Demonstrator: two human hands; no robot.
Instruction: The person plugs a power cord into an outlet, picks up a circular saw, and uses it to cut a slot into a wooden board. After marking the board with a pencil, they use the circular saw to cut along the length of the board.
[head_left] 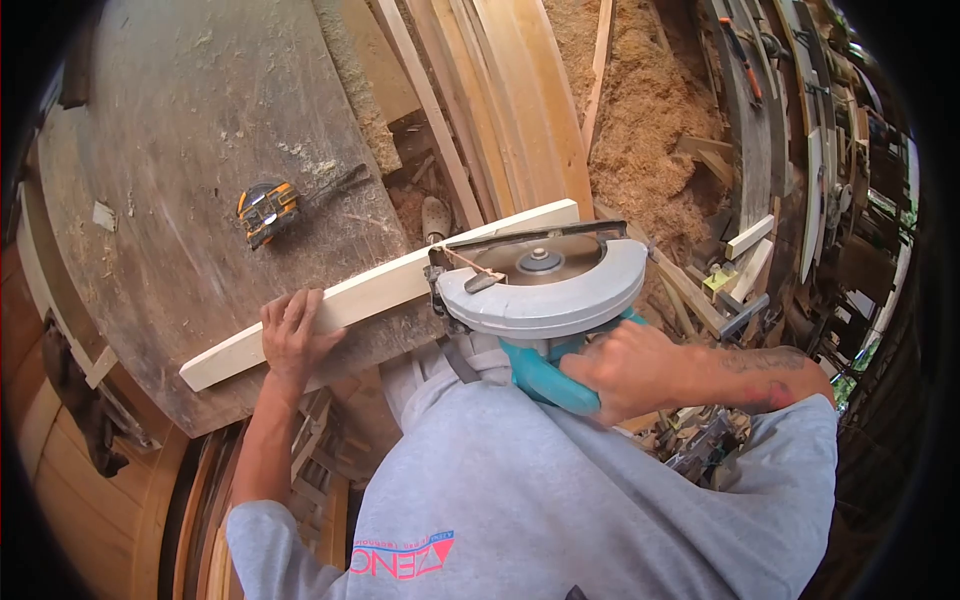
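A pale wooden board (pixel 375 290) lies aslant along the near edge of the workbench, its right end reaching past that edge. My left hand (pixel 293 335) grips the board left of its middle, fingers over the top and thumb against the near side. My right hand (pixel 628 372) is wrapped round the teal handle of a circular saw (pixel 548 305). The saw's grey guard and round blade sit at the right part of the board, with the base plate across it. Whether the blade touches the wood cannot be made out.
A black and orange tape measure (pixel 268 212) lies on the dusty workbench (pixel 200 110). Beyond it lean long planks (pixel 530 100), beside a heap of sawdust (pixel 655 120). Offcuts (pixel 750 237) lie at the right. An orange-handled tool (pixel 742 60) rests at the upper right.
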